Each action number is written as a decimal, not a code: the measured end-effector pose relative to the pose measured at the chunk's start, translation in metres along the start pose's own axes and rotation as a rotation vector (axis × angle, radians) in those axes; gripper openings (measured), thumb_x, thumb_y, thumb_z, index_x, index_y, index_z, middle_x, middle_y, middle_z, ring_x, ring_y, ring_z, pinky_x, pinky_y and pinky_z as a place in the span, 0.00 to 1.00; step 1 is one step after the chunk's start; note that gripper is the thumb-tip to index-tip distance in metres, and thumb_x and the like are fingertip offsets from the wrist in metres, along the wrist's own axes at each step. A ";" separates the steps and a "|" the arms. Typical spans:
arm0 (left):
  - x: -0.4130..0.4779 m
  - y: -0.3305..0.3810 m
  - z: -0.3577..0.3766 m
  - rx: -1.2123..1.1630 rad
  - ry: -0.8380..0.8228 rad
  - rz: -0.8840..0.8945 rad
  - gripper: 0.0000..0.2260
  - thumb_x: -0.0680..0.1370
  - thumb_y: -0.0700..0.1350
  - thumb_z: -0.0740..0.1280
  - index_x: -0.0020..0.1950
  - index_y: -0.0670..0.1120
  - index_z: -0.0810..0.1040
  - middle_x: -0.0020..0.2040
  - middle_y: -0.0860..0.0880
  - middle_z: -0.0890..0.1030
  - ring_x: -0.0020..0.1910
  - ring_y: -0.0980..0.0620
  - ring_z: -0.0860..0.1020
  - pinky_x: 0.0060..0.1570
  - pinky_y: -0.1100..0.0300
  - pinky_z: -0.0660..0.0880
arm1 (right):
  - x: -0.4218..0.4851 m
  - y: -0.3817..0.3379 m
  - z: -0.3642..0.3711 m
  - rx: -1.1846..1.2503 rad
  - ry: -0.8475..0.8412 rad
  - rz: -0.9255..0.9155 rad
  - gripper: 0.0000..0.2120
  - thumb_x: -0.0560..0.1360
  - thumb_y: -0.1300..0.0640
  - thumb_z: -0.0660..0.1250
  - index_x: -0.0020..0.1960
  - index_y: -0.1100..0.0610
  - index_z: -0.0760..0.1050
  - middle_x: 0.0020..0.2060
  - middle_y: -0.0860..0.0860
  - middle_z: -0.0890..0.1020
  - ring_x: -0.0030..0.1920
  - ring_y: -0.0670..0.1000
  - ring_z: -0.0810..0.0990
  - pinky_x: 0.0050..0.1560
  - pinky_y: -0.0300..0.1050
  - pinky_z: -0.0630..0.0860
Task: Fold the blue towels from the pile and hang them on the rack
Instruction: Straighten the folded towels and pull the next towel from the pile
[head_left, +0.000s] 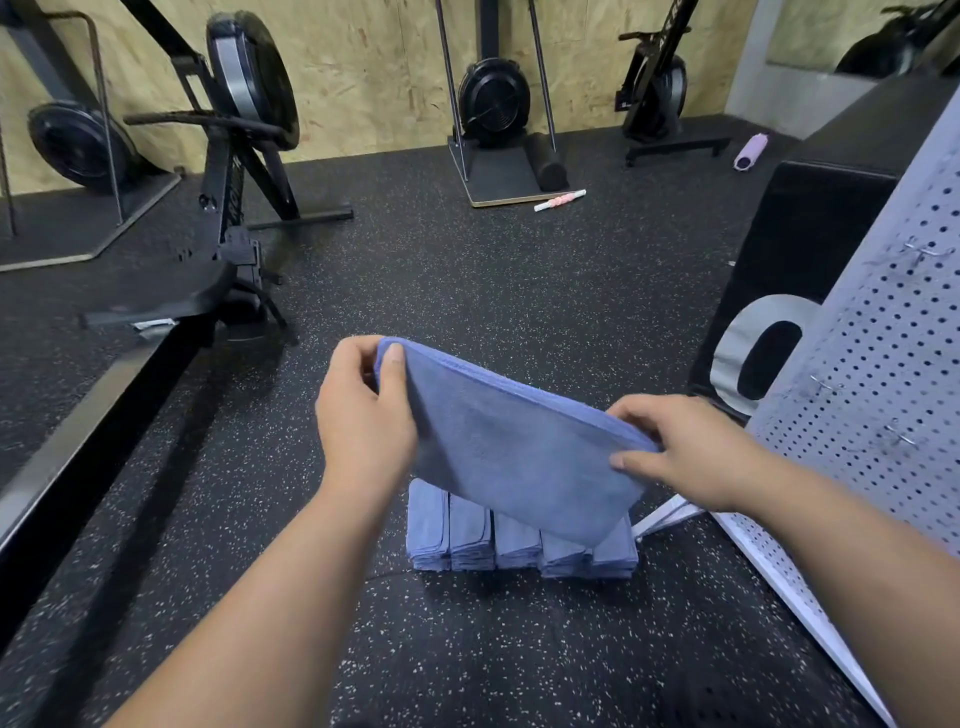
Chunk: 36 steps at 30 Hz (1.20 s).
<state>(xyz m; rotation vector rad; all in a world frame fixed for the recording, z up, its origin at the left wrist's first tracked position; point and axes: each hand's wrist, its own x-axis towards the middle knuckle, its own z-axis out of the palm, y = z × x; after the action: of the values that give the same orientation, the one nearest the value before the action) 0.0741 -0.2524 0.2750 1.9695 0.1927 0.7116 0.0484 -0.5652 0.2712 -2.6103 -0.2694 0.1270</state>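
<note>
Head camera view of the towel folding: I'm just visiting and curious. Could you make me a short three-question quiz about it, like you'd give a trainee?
1. True or false: the left hand and the right hand each hold one end of the blue towel by its top edge.
2. Where do the folded towels lie? A) on the floor, beneath the blue towel; B) on a chair; C) in a basket.
3. Fill in: the white perforated panel stands on the person's ____ side.
Key: 1 true; 2 A; 3 right.
</note>
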 end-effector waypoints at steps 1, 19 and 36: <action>0.002 -0.005 0.000 0.004 0.021 -0.050 0.04 0.85 0.49 0.66 0.55 0.51 0.79 0.46 0.58 0.81 0.44 0.62 0.77 0.47 0.66 0.70 | 0.000 0.000 -0.003 0.028 0.047 -0.009 0.11 0.75 0.50 0.79 0.52 0.40 0.80 0.41 0.38 0.85 0.41 0.39 0.81 0.43 0.42 0.75; 0.004 -0.016 0.014 -0.265 0.000 -0.541 0.13 0.83 0.39 0.60 0.40 0.48 0.72 0.36 0.55 0.67 0.33 0.57 0.62 0.35 0.59 0.58 | 0.001 -0.006 -0.024 0.552 0.347 0.048 0.07 0.70 0.54 0.84 0.45 0.49 0.87 0.38 0.59 0.86 0.34 0.51 0.77 0.40 0.52 0.77; -0.028 0.024 0.008 0.096 -0.381 0.137 0.06 0.80 0.59 0.71 0.53 0.58 0.83 0.49 0.62 0.83 0.43 0.67 0.77 0.46 0.68 0.69 | -0.005 -0.028 -0.028 0.677 0.289 -0.102 0.09 0.68 0.63 0.83 0.40 0.52 0.85 0.45 0.51 0.89 0.48 0.64 0.86 0.55 0.66 0.84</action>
<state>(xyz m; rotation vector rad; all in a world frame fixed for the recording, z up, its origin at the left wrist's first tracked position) 0.0517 -0.2824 0.2814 2.1846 -0.1418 0.4065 0.0430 -0.5558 0.3090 -1.9072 -0.2090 -0.1695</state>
